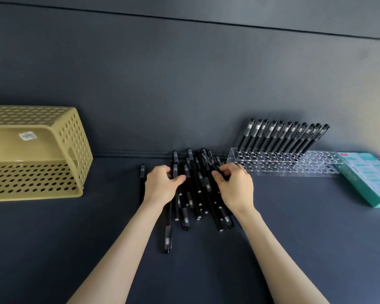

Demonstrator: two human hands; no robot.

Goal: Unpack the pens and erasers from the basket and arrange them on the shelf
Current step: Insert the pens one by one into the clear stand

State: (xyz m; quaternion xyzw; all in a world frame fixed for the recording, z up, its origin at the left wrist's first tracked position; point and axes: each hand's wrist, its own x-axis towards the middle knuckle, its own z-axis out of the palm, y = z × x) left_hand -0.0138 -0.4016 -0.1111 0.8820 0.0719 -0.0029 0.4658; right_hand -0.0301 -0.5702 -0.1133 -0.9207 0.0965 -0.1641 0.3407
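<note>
**Pile of pens [198,194] under both hands**

Writing first: I see a white print on the tilted pen [207,159], a white sticker [28,136] on the basket [79,139] and a red mark on the near corner of the teal eraser box [364,181]. All three are too small for me to read.

The black pens lie crossed in one heap at the middle of the dark shelf [53,249], against the back wall. They are too tangled for me to count. One more pen [142,172] lies alone just left of the heap.

My view shows the left hand [162,185] at the left edge of the heap, knuckles up, its fingers curled around pens there. The right hand [235,185] is at the right edge and pinches the tilted pen between thumb and fingertips, with its far end raised above the others.

To the right stands one clear holder [294,170] with many round holes. About a dozen pens [281,139] lean in its back row. The eraser box is beyond it, touching its right end. The beige perforated basket lies on its side far left, well apart.
</note>
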